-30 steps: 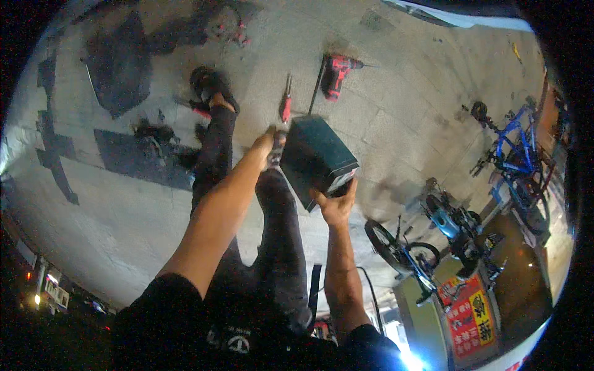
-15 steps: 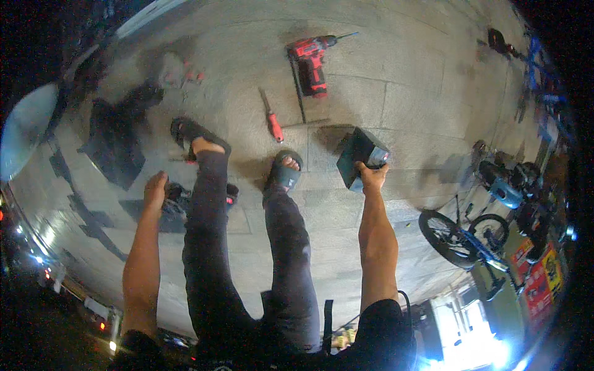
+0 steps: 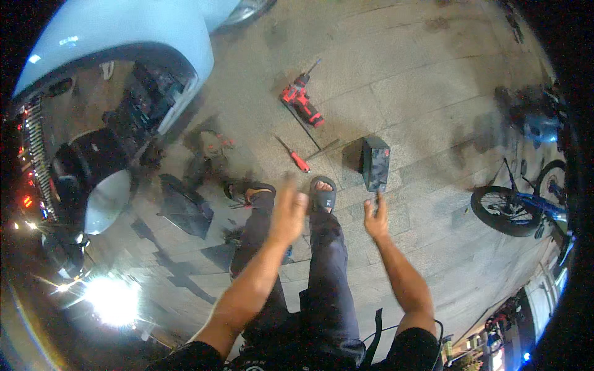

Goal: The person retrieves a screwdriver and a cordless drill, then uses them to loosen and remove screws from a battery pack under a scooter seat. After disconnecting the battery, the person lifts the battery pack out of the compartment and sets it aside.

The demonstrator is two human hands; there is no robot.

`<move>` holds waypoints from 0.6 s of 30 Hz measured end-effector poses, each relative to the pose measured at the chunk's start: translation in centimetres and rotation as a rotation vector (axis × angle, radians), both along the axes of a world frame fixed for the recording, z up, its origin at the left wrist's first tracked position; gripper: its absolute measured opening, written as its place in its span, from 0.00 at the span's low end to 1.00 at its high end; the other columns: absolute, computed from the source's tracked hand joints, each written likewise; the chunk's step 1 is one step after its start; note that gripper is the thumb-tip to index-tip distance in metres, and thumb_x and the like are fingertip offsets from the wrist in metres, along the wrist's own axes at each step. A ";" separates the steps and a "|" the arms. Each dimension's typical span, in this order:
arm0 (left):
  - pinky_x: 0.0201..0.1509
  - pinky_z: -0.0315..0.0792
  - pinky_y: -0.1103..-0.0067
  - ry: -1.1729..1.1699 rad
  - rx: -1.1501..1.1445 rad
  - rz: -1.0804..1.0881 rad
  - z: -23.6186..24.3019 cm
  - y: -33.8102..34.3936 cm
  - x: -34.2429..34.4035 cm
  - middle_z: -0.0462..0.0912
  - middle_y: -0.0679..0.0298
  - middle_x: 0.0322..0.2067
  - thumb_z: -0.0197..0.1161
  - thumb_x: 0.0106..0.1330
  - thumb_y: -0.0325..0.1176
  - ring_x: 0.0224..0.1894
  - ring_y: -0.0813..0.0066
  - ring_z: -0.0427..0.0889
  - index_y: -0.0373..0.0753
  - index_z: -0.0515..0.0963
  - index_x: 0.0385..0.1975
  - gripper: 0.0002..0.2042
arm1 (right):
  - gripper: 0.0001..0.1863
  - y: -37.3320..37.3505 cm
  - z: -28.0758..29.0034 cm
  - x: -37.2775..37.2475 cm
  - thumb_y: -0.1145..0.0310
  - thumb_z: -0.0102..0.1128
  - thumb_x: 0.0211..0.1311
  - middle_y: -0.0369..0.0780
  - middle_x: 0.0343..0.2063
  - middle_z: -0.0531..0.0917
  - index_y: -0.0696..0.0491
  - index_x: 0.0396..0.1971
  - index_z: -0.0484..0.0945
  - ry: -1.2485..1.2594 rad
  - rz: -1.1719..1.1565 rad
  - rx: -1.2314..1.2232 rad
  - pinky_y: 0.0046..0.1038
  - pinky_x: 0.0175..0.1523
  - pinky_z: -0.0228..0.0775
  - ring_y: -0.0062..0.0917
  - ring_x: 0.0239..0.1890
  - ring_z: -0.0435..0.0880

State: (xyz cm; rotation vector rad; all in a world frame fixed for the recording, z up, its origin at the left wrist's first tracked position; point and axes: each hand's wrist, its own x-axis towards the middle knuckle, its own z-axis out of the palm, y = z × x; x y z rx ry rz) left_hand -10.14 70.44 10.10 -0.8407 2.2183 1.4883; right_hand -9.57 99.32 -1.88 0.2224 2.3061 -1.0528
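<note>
A dark, box-shaped block (image 3: pixel 376 164) with a small red mark rests on the paving, right of my feet. Just at its near end is my right hand (image 3: pixel 376 216), thumb and forefinger apart; a fingertip may touch the block. My left hand (image 3: pixel 288 213) hovers over my legs, empty, a little blurred, its fingers stretched forward. Beyond it lies a red-handled screwdriver (image 3: pixel 299 162). A red and black cordless drill (image 3: pixel 302 105) with a bit in its chuck lies farther off, beside a thin, dark L-shaped bar (image 3: pixel 307 131).
At the left stands a light-blue scooter (image 3: pixel 154 18) with its inner parts exposed. A dark panel (image 3: pixel 185 207) lies on the ground left of my sandalled feet. A bicycle wheel (image 3: pixel 504 212) is at the right. A bright lamp (image 3: pixel 113 301) glares at the lower left.
My right hand has let go of the dark block, which was tilted in its grip and now rests on the ground. My left hand has come forward to the middle. The view has turned left.
</note>
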 end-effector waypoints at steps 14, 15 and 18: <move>0.67 0.58 0.62 -0.502 1.377 0.804 9.7 5.4 0.3 0.67 0.54 0.61 0.40 0.69 0.60 0.61 0.55 0.67 0.37 0.60 0.64 0.34 | 0.36 -10.0 17.8 -2.9 0.51 0.59 0.53 0.46 0.63 0.66 0.51 0.62 0.67 0.269 0.494 -0.380 0.44 0.69 0.49 0.42 0.66 0.63; 0.67 0.57 0.57 -0.574 1.080 0.743 12.6 3.3 -0.2 0.67 0.52 0.61 0.41 0.68 0.61 0.62 0.52 0.67 0.38 0.59 0.64 0.35 | 0.29 -8.4 17.9 -3.3 0.56 0.54 0.56 0.47 0.58 0.71 0.52 0.58 0.70 0.061 0.387 -0.114 0.42 0.66 0.55 0.42 0.61 0.68; 0.65 0.61 0.61 -0.398 1.094 0.314 21.5 -4.2 -2.9 0.67 0.51 0.61 0.41 0.69 0.59 0.60 0.52 0.70 0.39 0.56 0.66 0.34 | 0.25 8.5 8.3 0.3 0.55 0.46 0.63 0.50 0.48 0.79 0.58 0.52 0.74 -0.041 0.349 0.310 0.40 0.59 0.67 0.46 0.50 0.77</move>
